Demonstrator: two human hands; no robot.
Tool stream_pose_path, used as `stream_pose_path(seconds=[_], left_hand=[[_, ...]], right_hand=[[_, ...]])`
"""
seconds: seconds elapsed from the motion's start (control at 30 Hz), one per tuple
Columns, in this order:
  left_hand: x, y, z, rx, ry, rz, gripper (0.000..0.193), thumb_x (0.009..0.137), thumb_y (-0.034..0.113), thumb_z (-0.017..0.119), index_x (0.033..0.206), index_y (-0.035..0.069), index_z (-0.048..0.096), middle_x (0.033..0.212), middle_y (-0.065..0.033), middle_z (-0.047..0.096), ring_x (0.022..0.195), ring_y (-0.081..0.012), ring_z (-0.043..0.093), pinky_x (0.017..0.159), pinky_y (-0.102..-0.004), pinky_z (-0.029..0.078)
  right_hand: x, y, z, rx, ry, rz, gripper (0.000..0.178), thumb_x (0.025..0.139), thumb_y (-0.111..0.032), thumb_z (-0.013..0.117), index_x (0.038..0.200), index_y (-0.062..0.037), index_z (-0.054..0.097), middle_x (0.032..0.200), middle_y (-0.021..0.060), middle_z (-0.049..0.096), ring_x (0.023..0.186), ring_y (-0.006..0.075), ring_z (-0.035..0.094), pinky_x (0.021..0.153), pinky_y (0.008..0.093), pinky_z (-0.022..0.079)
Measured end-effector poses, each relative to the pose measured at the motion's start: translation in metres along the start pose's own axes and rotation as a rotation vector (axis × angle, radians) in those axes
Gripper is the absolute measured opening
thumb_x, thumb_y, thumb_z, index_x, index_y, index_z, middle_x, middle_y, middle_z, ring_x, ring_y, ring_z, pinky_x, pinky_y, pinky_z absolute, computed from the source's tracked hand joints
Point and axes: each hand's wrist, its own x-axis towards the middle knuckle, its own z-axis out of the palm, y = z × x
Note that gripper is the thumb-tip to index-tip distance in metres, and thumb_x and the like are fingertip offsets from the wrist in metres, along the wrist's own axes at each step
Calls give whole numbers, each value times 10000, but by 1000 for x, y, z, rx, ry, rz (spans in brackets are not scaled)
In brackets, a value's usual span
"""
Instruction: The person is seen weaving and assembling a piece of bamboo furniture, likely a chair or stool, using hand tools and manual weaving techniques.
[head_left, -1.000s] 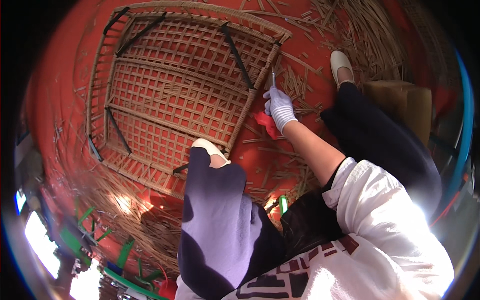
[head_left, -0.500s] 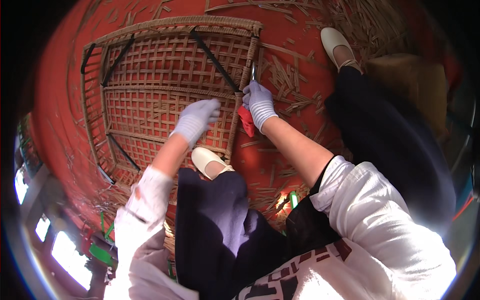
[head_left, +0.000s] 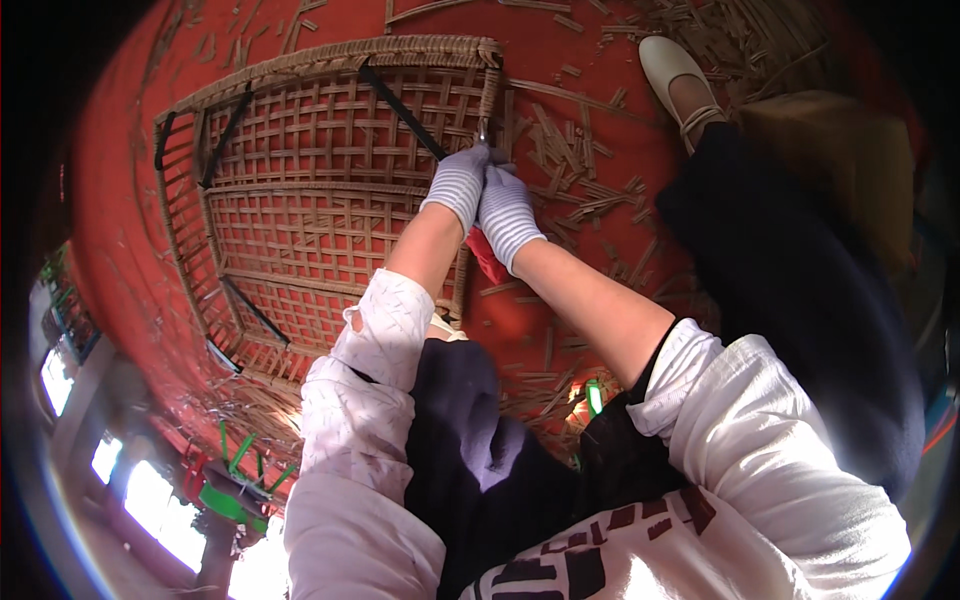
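Note:
A woven wicker frame (head_left: 330, 188) with an open lattice and black strips (head_left: 400, 108) across its corners lies on the red floor. My right hand (head_left: 505, 200), in a striped pale glove, is closed around a metal-tipped tool (head_left: 483, 131) at the frame's right edge. A red part or cloth (head_left: 486, 258) hangs below that hand; I cannot tell whether it belongs to the tool. My left hand (head_left: 458, 183), gloved alike, presses against the right hand at the same edge. Its fingers are curled, and what they grip is hidden.
Loose cane offcuts (head_left: 585, 195) litter the red floor (head_left: 520, 335) right of the frame. A cream shoe (head_left: 675, 75) of mine stands at the upper right, by a brown block-like object (head_left: 835, 165). Green metal parts (head_left: 232, 500) show at the lower left.
My left hand has moved right and up from over the lattice to meet my right hand. The right hand and its tool have shifted slightly left in view.

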Motion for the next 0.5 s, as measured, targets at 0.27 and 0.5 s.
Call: stream_pose_path(seconds=[0.27,0.5], left_hand=[[12,-6,-1,191,14,86,369,951,187,392,1014,-82,637,941,-208,684,855,-299,673,819,-354,526],[31,-4,-13,602,46,100,318,888,205,496,932,-38,696,912,-168,700,816,-268,658,796,-323,495]], right_hand=[[6,7,-4,-69,94,-109,424,972,-312,387,1034,20,643,1006,250,656,951,353,643,806,396,470],[6,3,9,102,117,-41,433,970,-338,397,1038,8,648,1015,212,675,978,325,650,827,376,474]])
